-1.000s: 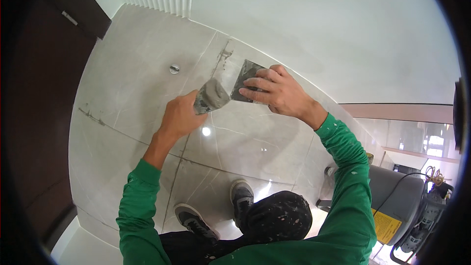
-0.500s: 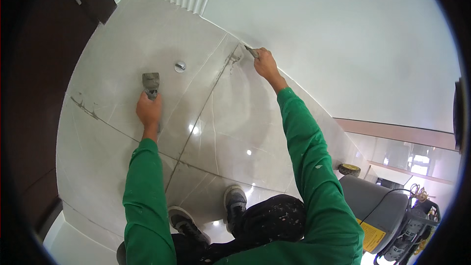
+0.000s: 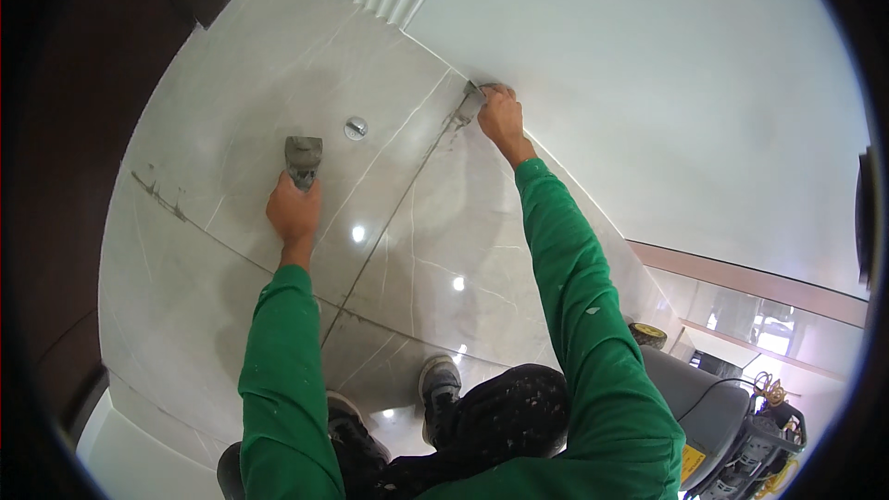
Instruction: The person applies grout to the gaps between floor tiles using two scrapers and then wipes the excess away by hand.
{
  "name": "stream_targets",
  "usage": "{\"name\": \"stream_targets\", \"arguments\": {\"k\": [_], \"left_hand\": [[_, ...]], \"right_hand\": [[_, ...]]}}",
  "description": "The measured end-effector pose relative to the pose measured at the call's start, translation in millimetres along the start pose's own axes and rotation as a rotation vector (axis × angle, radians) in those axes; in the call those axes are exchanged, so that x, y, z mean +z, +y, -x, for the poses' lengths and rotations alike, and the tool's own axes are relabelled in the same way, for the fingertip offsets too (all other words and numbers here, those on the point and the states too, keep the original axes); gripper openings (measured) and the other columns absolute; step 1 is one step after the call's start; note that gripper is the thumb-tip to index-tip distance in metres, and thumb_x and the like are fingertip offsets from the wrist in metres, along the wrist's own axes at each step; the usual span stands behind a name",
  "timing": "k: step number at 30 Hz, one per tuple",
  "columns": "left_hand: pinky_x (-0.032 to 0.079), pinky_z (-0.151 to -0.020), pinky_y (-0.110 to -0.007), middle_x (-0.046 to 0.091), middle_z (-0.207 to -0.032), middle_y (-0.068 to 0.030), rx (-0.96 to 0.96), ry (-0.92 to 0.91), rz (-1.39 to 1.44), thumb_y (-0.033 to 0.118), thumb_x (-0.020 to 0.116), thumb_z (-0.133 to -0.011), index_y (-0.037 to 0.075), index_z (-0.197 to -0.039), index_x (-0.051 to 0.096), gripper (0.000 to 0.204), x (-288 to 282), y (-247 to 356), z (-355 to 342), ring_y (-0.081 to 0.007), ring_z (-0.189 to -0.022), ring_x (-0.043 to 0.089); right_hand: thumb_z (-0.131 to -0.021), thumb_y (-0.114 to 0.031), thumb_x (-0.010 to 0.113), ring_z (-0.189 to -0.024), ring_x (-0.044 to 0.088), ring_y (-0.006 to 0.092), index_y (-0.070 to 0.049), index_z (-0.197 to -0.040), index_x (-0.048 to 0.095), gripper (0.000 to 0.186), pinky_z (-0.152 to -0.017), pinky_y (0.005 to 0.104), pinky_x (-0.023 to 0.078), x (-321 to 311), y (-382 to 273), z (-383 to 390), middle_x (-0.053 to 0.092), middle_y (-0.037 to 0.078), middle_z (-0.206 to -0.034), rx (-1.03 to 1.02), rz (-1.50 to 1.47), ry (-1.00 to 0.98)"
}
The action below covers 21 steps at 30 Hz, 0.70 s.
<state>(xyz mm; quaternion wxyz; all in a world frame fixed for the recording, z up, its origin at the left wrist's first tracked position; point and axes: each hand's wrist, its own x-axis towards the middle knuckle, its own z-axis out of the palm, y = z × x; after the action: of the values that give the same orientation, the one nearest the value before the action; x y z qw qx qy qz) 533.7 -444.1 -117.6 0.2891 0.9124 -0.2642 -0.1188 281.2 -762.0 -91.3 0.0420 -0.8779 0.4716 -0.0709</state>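
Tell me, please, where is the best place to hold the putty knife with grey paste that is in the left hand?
Probably by its handle, as the left hand does. The putty knife points up and away from the person, its wide blade coated in grey paste, so the handle end nearest the person is the clean, narrow part. Come from below, wrapping the fingers around the handle, with the blade left free.

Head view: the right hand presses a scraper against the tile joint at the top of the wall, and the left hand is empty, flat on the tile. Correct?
Not quite. In the head view the left hand is not empty: it grips a putty knife loaded with grey grout. The right hand does press its scraper at the joint.
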Motion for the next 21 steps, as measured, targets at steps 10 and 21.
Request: {"name": "stream_targets", "arguments": {"k": [10, 21], "left_hand": [[0.054, -0.075, -0.051, 0.072, -0.088, -0.0207, 0.005, 0.000, -0.026, 0.029, 0.075, -0.075, 0.004, -0.096, 0.065, 0.034, -2, 9, 0, -0.0427, -0.085, 0.068], [0.053, -0.075, -0.052, 0.071, -0.087, -0.0199, -0.015, -0.028, -0.010, 0.030, 0.074, -0.076, 0.005, -0.097, 0.065, 0.033, -2, 8, -1, -0.0425, -0.085, 0.068]], "right_hand": [[-0.080, -0.004, 0.056, -0.110, 0.057, 0.0368, -0.005, -0.109, 0.069, 0.032, -0.086, 0.0513, 0.051, 0, -6, 10, 0.064, 0.014, -0.116, -0.031, 0.064, -0.063], [-0.081, -0.004, 0.055, -0.109, 0.058, 0.0386, -0.004, -0.108, 0.069, 0.030, -0.086, 0.0530, 0.051, -5, 7, 7, 0.064, 0.015, -0.115, -0.059, -0.009, 0.051]]}}
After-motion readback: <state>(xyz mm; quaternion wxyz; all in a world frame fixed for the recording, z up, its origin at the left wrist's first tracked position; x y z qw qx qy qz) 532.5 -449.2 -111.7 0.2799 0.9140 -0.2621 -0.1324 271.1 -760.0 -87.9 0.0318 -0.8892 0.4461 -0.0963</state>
